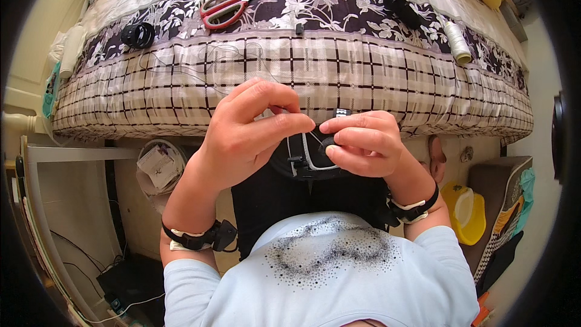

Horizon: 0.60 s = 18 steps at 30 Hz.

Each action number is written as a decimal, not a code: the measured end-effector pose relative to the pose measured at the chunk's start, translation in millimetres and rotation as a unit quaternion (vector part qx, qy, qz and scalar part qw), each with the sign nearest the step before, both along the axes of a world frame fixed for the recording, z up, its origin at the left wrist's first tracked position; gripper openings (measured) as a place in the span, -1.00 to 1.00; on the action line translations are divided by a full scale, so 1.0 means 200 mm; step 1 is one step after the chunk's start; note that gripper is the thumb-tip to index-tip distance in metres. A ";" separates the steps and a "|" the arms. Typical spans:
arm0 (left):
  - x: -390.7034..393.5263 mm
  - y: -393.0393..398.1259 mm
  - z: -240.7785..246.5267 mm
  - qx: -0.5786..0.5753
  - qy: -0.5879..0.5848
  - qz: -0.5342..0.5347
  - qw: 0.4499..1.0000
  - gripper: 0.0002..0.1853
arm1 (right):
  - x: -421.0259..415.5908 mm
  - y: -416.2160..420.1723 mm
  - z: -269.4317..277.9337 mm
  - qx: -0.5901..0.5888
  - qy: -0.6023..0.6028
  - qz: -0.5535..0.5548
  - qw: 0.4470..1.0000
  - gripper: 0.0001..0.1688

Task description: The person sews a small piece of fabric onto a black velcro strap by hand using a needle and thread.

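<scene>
My left hand (249,131) is in front of me with thumb and forefinger pinched together. From those fingertips a thin pale strand (316,138) slants down to black fabric; whether it is needle or thread is too small to tell. My right hand (367,143) grips a bunched edge of the black fabric (327,144), its fingertips close to the left ones. Over my lap lies the rest of a black fabric article (297,147) with pale grey piping (311,159) and a small black buckle-like piece. A dark tag (341,112) with writing shows behind my right fingers.
On the bed (254,77) lie red-handled scissors (224,11), a coiled black band (137,35), a spool of pale thread (457,43), loose dark thread and a small dark piece (299,29). A waste bin (161,168) stands at left, a yellow plastic container (463,213) at right.
</scene>
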<state>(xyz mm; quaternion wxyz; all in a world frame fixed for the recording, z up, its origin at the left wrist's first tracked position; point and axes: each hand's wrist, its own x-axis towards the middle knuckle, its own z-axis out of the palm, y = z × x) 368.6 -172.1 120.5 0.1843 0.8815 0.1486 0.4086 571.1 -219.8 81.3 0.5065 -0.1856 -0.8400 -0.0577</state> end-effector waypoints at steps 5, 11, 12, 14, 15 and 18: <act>0.00 0.01 0.00 0.003 0.000 0.000 1.000 -0.78 | 0.00 0.00 0.00 0.009 0.000 0.002 1.000 -0.79; 0.00 0.01 -0.02 0.006 0.010 -0.002 1.000 -0.78 | -0.01 0.00 0.00 0.009 0.009 0.004 1.000 -0.81; 0.00 0.00 -0.02 0.004 0.012 -0.001 1.000 -0.78 | -0.01 0.00 0.00 0.009 0.009 0.003 1.000 -0.81; 0.00 0.00 -0.02 0.003 0.015 -0.001 1.000 -0.78 | -0.01 0.00 0.00 0.007 0.010 0.002 1.000 -0.81; 0.00 0.00 -0.02 0.004 0.016 -0.001 1.000 -0.78 | -0.01 0.00 0.00 0.006 0.010 0.004 1.000 -0.81; 0.00 0.00 -0.02 0.004 0.018 -0.001 1.000 -0.79 | -0.01 0.00 0.00 0.006 0.010 0.005 1.000 -0.80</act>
